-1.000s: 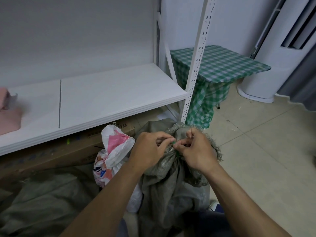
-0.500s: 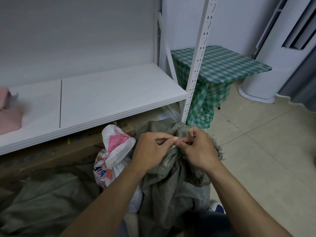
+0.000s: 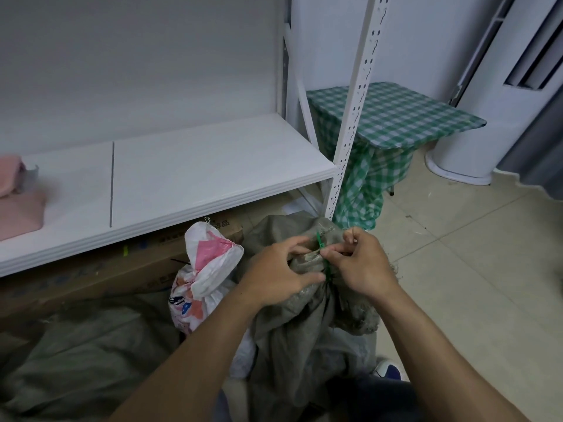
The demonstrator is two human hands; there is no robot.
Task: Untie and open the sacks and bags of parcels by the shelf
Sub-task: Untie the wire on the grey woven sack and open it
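My left hand (image 3: 278, 277) grips the bunched neck of a coarse grey woven sack (image 3: 298, 336); my right hand (image 3: 364, 266) pinches its green zip tie (image 3: 319, 241). A tied white-pink plastic bag (image 3: 210, 263) sits just beside it, below the white shelf (image 3: 198, 175).

**Green tie (image 3: 319, 240) at the neck of the grey sack (image 3: 298, 339)**

Your left hand (image 3: 278, 272) grips the gathered neck of the grey sack. Your right hand (image 3: 364, 266) pinches the green tie that goes around this neck, and the tail of the tie stands up between your two hands. Just left of the sack stands a white and pink bag (image 3: 210, 260), lower than the edge of the white shelf (image 3: 198, 175).
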